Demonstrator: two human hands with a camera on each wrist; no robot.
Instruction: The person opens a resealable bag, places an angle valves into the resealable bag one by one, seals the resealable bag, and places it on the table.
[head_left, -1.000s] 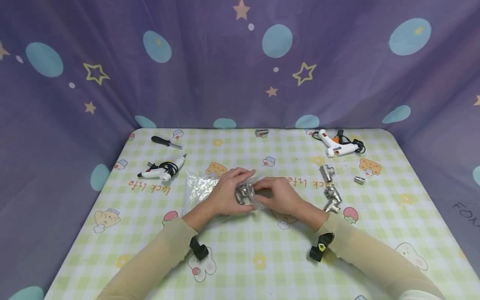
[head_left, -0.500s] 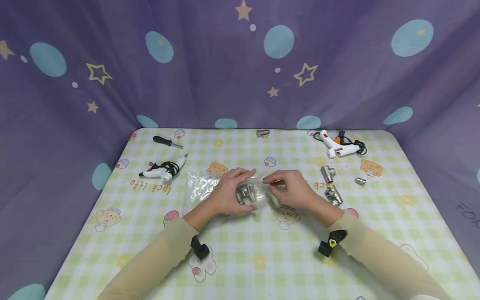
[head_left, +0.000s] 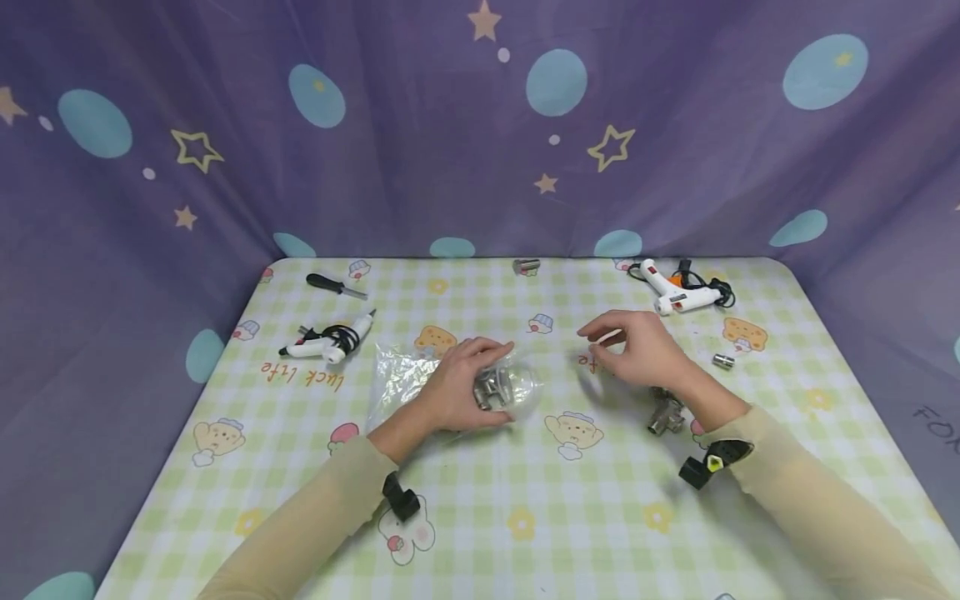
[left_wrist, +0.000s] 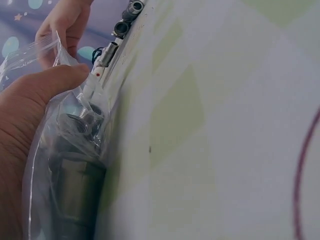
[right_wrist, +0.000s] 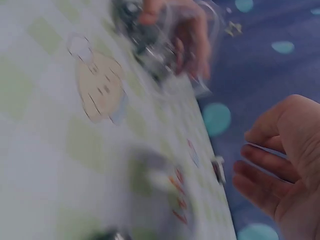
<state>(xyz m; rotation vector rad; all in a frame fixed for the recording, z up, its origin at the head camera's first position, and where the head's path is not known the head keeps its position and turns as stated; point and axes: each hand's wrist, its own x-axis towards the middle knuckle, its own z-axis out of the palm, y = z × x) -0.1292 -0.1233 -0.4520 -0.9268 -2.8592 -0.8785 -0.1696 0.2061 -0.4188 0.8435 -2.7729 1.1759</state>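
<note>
My left hand (head_left: 453,387) grips a clear plastic bag (head_left: 397,375) around its upper part, thumb and fingers spread about the opening. Inside sit several silvery metal pipe fittings (head_left: 491,389); the left wrist view shows a large fitting (left_wrist: 77,195) through the plastic. My right hand (head_left: 641,350) hovers over the right half of the table, fingers loosely bent, holding nothing in the right wrist view. Below its wrist lie metal tee fittings (head_left: 665,417), partly hidden by that hand and forearm. A small threaded fitting (head_left: 723,361) lies farther right.
A white glue gun (head_left: 682,296) with a black cord lies at the back right, another glue gun (head_left: 330,340) at the left. Behind the latter is a black-handled screwdriver (head_left: 333,286). One metal fitting (head_left: 527,266) rests at the table's back edge, before a purple curtain (head_left: 420,167).
My right hand has left the bag's mouth and moved right, away from the bag, over the loose fittings. The left hand has stayed on the bag.
</note>
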